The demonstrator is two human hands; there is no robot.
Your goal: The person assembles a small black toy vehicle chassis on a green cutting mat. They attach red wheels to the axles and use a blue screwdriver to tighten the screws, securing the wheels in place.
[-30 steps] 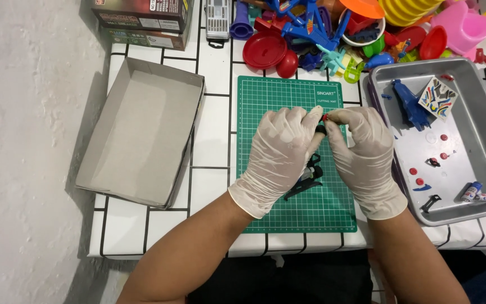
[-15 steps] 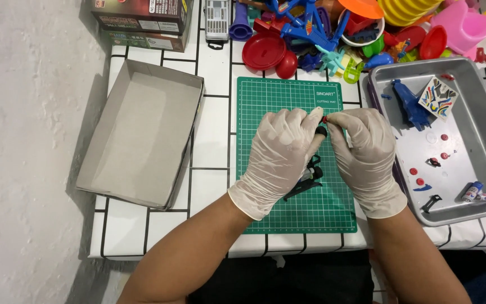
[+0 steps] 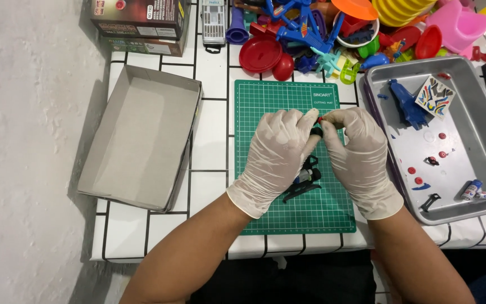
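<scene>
Your left hand (image 3: 279, 152) and right hand (image 3: 358, 152), both in pale gloves, are pressed together over the green cutting mat (image 3: 265, 101), fingertips meeting around a small red-and-dark toy part (image 3: 318, 120). Only a sliver of that part shows between your thumbs, so you cannot tell its shape, but both hands are pinched on it. Compared with 1 second ago, your hands have barely shifted: they sit at the same spot on the mat, and the red tip now peeks out a little more clearly between the fingers. Just below your wrists, a black toy piece (image 3: 302, 188) lies on the mat, where it lay before. The grey cardboard box (image 3: 142, 135) stays to your left, and the metal tray (image 3: 468, 152) to your right holds a blue toy figure (image 3: 406, 104), a sticker sheet (image 3: 434, 95) and several small red parts (image 3: 417, 171). The pile of coloured plastic toys (image 3: 333, 34) at the far edge is unchanged.
</scene>
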